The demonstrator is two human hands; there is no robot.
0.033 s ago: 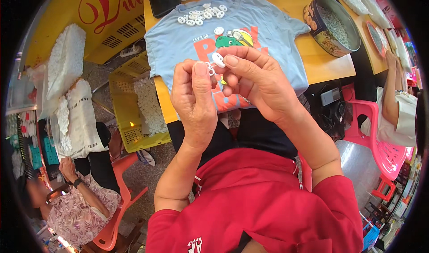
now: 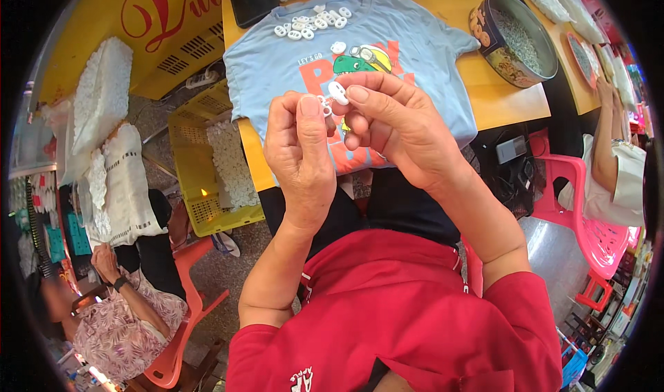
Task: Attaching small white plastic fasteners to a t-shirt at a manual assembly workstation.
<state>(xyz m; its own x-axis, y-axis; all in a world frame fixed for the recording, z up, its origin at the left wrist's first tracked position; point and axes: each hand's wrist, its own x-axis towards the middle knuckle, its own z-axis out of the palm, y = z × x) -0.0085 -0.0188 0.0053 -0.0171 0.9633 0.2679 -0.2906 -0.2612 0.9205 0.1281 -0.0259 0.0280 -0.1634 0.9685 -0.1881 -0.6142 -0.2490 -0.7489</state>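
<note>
Left hand, right hand virtually unmoved, still pinching white pieces.

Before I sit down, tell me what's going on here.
A person in red works over a shirt on a table. The right hand grips a small white piece between thumb and finger; the left hand, close beside it, pinches what looks like another, partly hidden. More pieces lie in a loose pile on the shirt, with one apart. A tin stands to the right.
</note>
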